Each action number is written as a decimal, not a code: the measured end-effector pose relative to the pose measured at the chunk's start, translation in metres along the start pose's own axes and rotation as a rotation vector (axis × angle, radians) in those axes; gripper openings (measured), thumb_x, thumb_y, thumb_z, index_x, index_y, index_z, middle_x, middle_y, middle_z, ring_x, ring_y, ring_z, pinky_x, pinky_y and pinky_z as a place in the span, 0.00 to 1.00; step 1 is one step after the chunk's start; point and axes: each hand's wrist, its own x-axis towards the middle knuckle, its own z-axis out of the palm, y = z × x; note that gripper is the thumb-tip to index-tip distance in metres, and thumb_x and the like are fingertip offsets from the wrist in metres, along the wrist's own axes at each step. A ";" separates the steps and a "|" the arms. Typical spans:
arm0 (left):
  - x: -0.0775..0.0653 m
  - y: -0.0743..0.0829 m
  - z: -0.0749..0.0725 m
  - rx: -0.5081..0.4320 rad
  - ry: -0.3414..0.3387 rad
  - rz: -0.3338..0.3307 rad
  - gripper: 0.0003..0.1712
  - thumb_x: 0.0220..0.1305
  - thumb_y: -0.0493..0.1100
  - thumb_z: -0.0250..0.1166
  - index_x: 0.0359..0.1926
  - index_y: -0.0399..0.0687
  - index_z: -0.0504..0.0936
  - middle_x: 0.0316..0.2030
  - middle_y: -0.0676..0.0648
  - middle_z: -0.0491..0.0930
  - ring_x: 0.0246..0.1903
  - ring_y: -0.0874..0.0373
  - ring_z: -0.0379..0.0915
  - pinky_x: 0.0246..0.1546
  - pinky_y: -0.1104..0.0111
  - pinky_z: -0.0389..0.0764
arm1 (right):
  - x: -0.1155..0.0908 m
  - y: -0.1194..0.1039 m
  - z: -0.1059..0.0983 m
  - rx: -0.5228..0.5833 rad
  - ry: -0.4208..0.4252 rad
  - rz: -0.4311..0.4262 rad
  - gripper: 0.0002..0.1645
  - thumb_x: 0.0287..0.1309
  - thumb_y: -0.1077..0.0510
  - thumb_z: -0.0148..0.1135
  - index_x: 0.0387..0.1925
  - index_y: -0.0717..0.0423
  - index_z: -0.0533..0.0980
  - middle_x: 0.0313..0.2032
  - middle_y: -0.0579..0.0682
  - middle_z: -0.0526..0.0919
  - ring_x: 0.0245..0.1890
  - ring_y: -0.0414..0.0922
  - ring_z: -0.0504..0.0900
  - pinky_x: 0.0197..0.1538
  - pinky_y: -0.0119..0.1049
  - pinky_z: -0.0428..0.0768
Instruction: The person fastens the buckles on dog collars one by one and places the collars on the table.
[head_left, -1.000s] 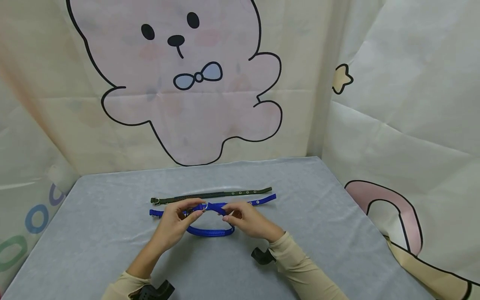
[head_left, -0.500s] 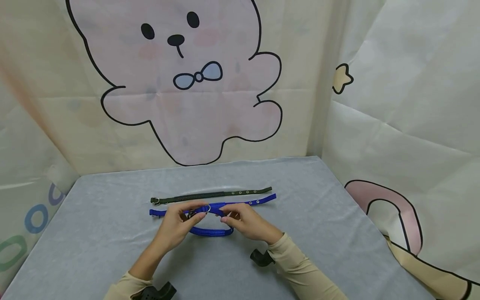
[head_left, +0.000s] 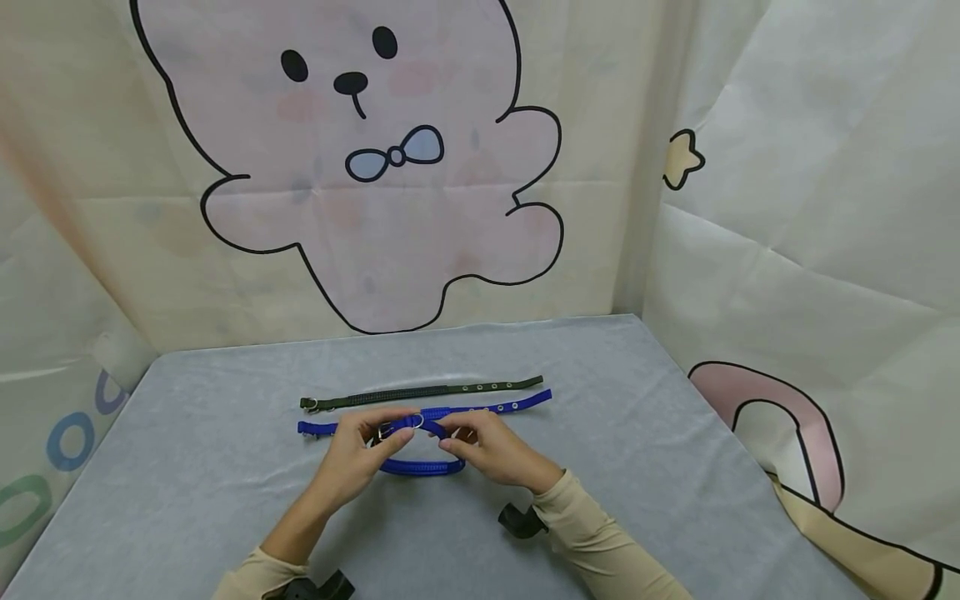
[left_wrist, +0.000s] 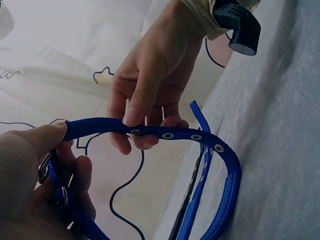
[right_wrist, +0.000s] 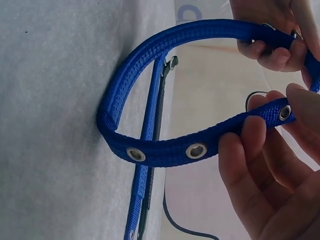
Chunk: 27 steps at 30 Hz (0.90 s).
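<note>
A blue collar (head_left: pixel 422 468) with metal eyelets is bent into a loop above the table, its lower side near the cloth. My left hand (head_left: pixel 356 454) grips its buckle end beside a D-ring, thumb and index finger pinching the strap. Between the thumb and fingers of my right hand (head_left: pixel 498 447) is the eyelet end. In the left wrist view, the strap end lies under the left thumb (left_wrist: pixel 50 135), near the buckle (left_wrist: pixel 45 167). Several eyelets show on the collar (right_wrist: pixel 165 152) in the right wrist view. Part of the buckle is hidden by the left fingers.
Behind the hands, a second blue collar (head_left: pixel 517 406) lies stretched out flat. Just beyond it lies a dark green collar (head_left: pixel 420 392), roughly parallel. A grey cloth covers the table (head_left: pixel 637 433), and printed curtains (head_left: pixel 585 250) hang around it.
My left hand has shifted slightly to the right with the buckle end, and my right hand a little to the left. The loop is a bit narrower. The two lying collars have stayed in place.
</note>
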 end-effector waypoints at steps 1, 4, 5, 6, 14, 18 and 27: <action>0.000 0.000 0.000 -0.015 -0.004 -0.010 0.14 0.70 0.40 0.66 0.53 0.43 0.86 0.45 0.41 0.88 0.26 0.65 0.67 0.27 0.72 0.71 | 0.000 0.000 0.000 -0.003 0.004 -0.003 0.13 0.71 0.58 0.60 0.53 0.54 0.83 0.48 0.56 0.88 0.39 0.38 0.84 0.45 0.29 0.80; 0.001 -0.001 0.001 -0.059 -0.025 -0.025 0.15 0.70 0.40 0.65 0.55 0.42 0.85 0.48 0.39 0.87 0.29 0.66 0.69 0.30 0.73 0.73 | 0.000 0.001 0.000 -0.002 0.009 -0.010 0.13 0.71 0.58 0.61 0.52 0.57 0.83 0.47 0.57 0.88 0.38 0.36 0.83 0.44 0.29 0.80; 0.001 -0.001 0.002 -0.075 -0.033 -0.030 0.16 0.71 0.40 0.64 0.56 0.42 0.85 0.50 0.39 0.86 0.31 0.67 0.70 0.31 0.73 0.74 | 0.000 0.001 0.000 -0.001 0.011 -0.011 0.13 0.71 0.58 0.61 0.52 0.58 0.83 0.47 0.57 0.88 0.37 0.36 0.83 0.44 0.28 0.80; 0.001 -0.001 0.002 -0.086 -0.038 -0.036 0.16 0.71 0.40 0.64 0.57 0.42 0.84 0.51 0.38 0.86 0.32 0.67 0.71 0.33 0.73 0.75 | 0.000 0.000 0.001 0.000 0.013 -0.010 0.13 0.70 0.58 0.61 0.52 0.58 0.83 0.46 0.57 0.88 0.37 0.36 0.83 0.44 0.29 0.80; -0.002 -0.007 0.009 -0.052 -0.133 -0.048 0.17 0.73 0.44 0.63 0.58 0.44 0.84 0.51 0.43 0.87 0.34 0.69 0.75 0.31 0.73 0.77 | 0.000 -0.001 0.005 -0.022 0.036 -0.008 0.19 0.70 0.56 0.62 0.58 0.59 0.81 0.51 0.54 0.87 0.41 0.39 0.84 0.47 0.31 0.81; -0.003 -0.007 0.013 -0.024 -0.084 -0.040 0.15 0.72 0.43 0.63 0.57 0.47 0.84 0.49 0.44 0.87 0.34 0.67 0.76 0.32 0.72 0.78 | 0.000 -0.001 0.006 -0.020 0.050 -0.024 0.17 0.70 0.57 0.61 0.56 0.58 0.81 0.49 0.54 0.87 0.40 0.39 0.84 0.47 0.32 0.81; -0.004 -0.002 0.018 0.039 0.052 0.000 0.11 0.69 0.42 0.67 0.51 0.53 0.84 0.47 0.49 0.86 0.39 0.67 0.78 0.38 0.71 0.78 | -0.002 -0.003 0.009 0.055 0.088 -0.043 0.18 0.72 0.56 0.60 0.59 0.57 0.79 0.51 0.56 0.86 0.43 0.40 0.85 0.47 0.31 0.82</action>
